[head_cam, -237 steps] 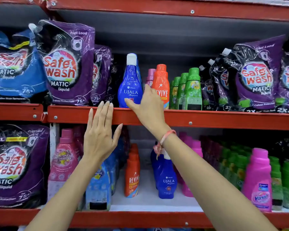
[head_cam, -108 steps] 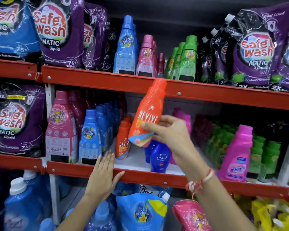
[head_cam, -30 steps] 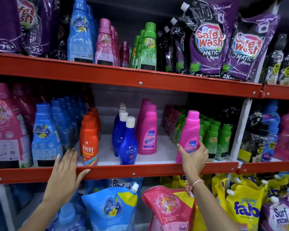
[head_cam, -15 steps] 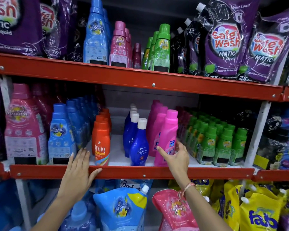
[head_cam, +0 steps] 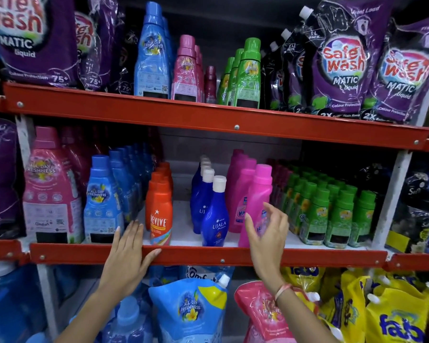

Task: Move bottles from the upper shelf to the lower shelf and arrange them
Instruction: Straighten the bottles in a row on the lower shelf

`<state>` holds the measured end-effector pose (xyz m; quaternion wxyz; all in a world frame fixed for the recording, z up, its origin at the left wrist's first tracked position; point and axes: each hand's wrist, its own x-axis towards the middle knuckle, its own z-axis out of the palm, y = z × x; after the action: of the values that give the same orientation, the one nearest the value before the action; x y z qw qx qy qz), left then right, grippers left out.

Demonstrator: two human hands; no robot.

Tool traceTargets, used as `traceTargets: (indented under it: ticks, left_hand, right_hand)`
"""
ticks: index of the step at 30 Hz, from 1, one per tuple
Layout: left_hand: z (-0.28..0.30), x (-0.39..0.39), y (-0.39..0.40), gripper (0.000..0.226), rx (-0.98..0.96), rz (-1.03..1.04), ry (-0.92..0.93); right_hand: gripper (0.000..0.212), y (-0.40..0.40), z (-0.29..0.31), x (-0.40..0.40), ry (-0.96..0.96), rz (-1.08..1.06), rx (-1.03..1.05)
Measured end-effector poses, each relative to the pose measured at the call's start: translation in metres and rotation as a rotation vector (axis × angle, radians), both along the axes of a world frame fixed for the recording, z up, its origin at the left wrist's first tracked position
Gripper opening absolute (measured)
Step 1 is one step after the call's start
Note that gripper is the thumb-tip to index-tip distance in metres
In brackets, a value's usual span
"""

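On the lower shelf (head_cam: 208, 256) stand an orange Revive bottle (head_cam: 159, 214), a blue Ujala bottle (head_cam: 214, 214) and a pink Vanish bottle (head_cam: 258, 194) at the front of their rows. My right hand (head_cam: 268, 233) hovers just in front of the pink bottle, fingers spread, holding nothing. My left hand (head_cam: 128, 253) lies flat on the red front rail of the lower shelf, below the orange bottle. The upper shelf (head_cam: 208, 115) carries a tall light-blue bottle (head_cam: 152, 55), pink bottles (head_cam: 186, 70) and green bottles (head_cam: 248, 75).
Purple Safewash pouches (head_cam: 344, 65) fill both ends of the upper shelf. Green bottles (head_cam: 332, 209) and light-blue bottles (head_cam: 102, 201) flank the middle rows on the lower shelf. Blue, pink and yellow refill pouches (head_cam: 191, 308) sit underneath. A grey upright (head_cam: 386, 194) stands at right.
My right hand has come off the pink Vanish bottle, which now stands at the front of its row beside the blue Ujala bottle. My left hand stays on the rail.
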<state>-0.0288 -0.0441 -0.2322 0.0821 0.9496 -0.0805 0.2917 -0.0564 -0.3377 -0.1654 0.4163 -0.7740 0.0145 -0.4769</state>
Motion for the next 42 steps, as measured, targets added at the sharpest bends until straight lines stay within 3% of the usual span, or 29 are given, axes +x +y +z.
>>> traceTargets:
  ticks: [2,5,7,11,12,14,16,18,21,26,30,34,39,42]
  left_hand:
    - [0.001,-0.002,-0.001,0.09,-0.092,-0.055,-0.012]
    - [0.007,-0.005,-0.003,0.093,-0.248,-0.163,0.01]
    - [0.018,-0.01,-0.009,0.093,-0.459,-0.222,0.026]
    - [0.045,-0.007,-0.018,0.071,-0.942,-0.25,0.097]
    - [0.052,-0.006,-0.017,0.076,-1.055,-0.27,0.15]
    - [0.06,-0.002,-0.014,0.094,-1.192,-0.324,0.292]
    - [0.066,-0.003,-0.015,0.088,-1.199,-0.373,0.38]
    - [0.071,-0.009,-0.016,0.084,-1.149,-0.392,0.409]
    - [0.067,-0.01,-0.009,0.105,-1.113,-0.389,0.396]
    - [0.067,-0.017,0.002,0.106,-1.111,-0.339,0.37]
    - [0.073,-0.028,-0.001,0.076,-1.104,-0.351,0.351]
    - [0.069,-0.026,0.001,0.098,-1.072,-0.357,0.338]
    - [0.071,-0.028,0.001,0.101,-1.064,-0.316,0.348]
    - [0.072,-0.032,-0.004,0.084,-1.05,-0.273,0.286]
  right_hand:
    - [0.026,0.027,0.005,-0.009,-0.115,0.104,-0.015]
    - [0.018,0.069,0.012,-0.016,0.009,0.466,-0.039]
    - [0.027,0.094,0.016,-0.017,0.238,0.671,0.022]
    - [0.075,0.131,0.008,0.008,0.566,0.84,0.274]
    - [0.08,0.136,0.007,0.014,0.595,0.87,0.345]
    - [0.063,0.14,0.009,0.018,0.609,0.909,0.431]
    - [0.054,0.143,0.013,0.018,0.626,0.9,0.45]
    - [0.059,0.143,0.016,0.018,0.628,0.908,0.436]
    - [0.067,0.143,0.021,0.015,0.646,0.933,0.447]
    - [0.068,0.151,0.028,0.012,0.694,0.953,0.464]
    - [0.068,0.157,0.032,0.009,0.708,0.953,0.482]
    - [0.066,0.155,0.032,0.007,0.688,0.983,0.489]
    - [0.071,0.157,0.033,0.005,0.714,0.938,0.403]
    - [0.054,0.151,0.033,0.0,0.588,0.835,0.382]
